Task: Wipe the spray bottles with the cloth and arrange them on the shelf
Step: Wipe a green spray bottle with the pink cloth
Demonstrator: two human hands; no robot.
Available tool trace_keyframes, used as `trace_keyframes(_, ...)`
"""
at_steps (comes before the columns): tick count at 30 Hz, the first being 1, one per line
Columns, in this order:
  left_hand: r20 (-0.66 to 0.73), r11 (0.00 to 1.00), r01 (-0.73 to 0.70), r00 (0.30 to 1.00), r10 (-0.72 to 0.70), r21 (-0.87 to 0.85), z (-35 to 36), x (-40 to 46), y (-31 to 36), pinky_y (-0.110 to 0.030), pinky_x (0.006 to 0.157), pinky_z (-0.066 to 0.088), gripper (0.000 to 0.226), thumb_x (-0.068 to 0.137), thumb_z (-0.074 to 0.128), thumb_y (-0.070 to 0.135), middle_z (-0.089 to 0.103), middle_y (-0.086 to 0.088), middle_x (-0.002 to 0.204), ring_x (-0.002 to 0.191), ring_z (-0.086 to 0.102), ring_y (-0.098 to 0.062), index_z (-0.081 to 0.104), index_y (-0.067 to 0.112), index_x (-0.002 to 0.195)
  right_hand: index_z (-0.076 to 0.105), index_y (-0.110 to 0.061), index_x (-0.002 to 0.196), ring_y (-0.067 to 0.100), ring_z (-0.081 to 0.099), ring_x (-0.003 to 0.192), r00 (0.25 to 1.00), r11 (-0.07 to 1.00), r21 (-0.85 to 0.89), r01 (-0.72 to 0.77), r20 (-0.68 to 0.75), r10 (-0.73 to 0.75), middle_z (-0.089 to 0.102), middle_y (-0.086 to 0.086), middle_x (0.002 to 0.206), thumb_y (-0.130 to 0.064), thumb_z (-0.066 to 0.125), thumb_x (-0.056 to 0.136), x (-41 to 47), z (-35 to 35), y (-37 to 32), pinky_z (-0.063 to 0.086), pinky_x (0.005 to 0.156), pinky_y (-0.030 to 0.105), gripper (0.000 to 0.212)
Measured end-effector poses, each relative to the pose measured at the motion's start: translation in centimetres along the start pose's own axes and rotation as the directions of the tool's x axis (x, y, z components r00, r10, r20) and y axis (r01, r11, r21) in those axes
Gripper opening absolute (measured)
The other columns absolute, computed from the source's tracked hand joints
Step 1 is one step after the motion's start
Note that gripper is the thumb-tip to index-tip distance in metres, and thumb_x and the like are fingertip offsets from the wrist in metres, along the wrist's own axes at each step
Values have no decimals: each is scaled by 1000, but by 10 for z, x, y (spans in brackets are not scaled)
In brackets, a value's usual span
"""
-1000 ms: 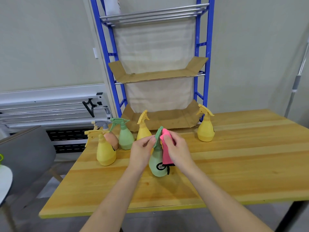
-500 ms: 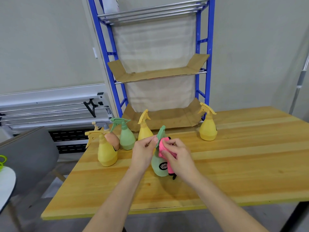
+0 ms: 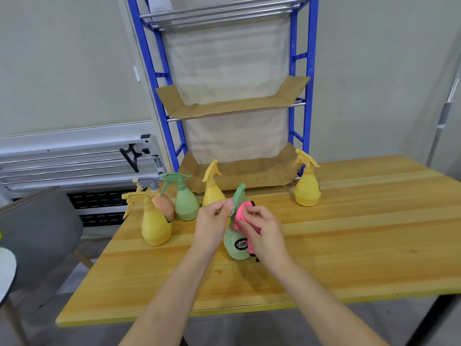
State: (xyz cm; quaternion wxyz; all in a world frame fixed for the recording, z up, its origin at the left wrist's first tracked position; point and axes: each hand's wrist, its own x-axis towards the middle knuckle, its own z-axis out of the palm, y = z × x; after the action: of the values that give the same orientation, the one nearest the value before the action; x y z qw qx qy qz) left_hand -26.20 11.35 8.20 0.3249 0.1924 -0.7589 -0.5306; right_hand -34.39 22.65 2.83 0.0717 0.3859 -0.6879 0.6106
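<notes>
At the table's middle, the right hand point(image 3: 262, 229) pinches the pink cloth point(image 3: 242, 216) against the neck of the green spray bottle point(image 3: 237, 242), the left hand point(image 3: 212, 226) closed on its trigger head, bottle standing on the wooden table point(image 3: 349, 245), blue shelf point(image 3: 298, 96) behind.

I see held bottle point(image 3: 237, 242) on worktop point(image 3: 349, 245), center front. Four bottles cluster point(image 3: 174, 208) behind-left. Lone bottle point(image 3: 307, 186) back right. Shelf point(image 3: 234, 108) behind worktop. Chair point(image 3: 37, 228) far left.
</notes>
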Motion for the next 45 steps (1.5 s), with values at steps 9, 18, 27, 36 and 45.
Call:
trace_keyframes(9, -29, 994, -14, 999, 18, 111, 1, -4, 3, -41, 91, 57, 19, 101, 62, 35, 78, 15, 95, 94, 70, -4, 81, 32, 103, 83, -18, 109, 5, 67, 101, 959, 952, 122, -282, 9, 283, 70, -6, 110, -17, 81, 89, 3, -6, -14, 56, 91, 29, 20)
trace_keyframes(18, 123, 980, -52, 992, 28, 192, -15, 10, 3, -32, 94, 54, 20, 101, 63, 32, 77, 18, 102, 100, 69, -1, 78, 32, 114, 84, -19, 89, 5, 65, 91, 953, 948, 127, -293, 125, 278, 72, 6, 100, -19, 71, 98, 18, -8, -17, 47, 79, 13, 16)
trace_keyframes(27, 150, 910, -90, 988, 31, 405, -19, 20, 4, -35, 93, 52, 27, 101, 56, 42, 76, 18, 106, 107, 67, -11, 75, 37, 120, 77, 3, 84, 5, 63, 69, 926, 918, 186, -349, 219, 308, 69, 9, 76, -12, 68, 100, 26, -13, -23, 51, 70, 22, 23)
trace_keyframes(36, 194, 936, -95, 981, 29, 339, -19, 20, 7, -36, 98, 54, 26, 105, 56, 27, 78, 17, 101, 104, 69, -9, 75, 37, 118, 76, 10, 93, 2, 72, 70, 907, 872, 264, -413, 204, 368, 61, 16, 98, -1, 64, 100, 27, -13, -26, 57, 70, 15, 18)
trace_keyframes(45, 112, 946, -53, 994, 17, 320, -17, 15, 10, -47, 90, 57, 17, 98, 60, 32, 75, 11, 96, 94, 70, -13, 73, 42, 105, 75, 2, 115, 10, 76, 82, 833, 781, 309, -543, 313, 456, 76, 10, 98, 1, 60, 102, 16, -25, -33, 59, 71, 17, 20)
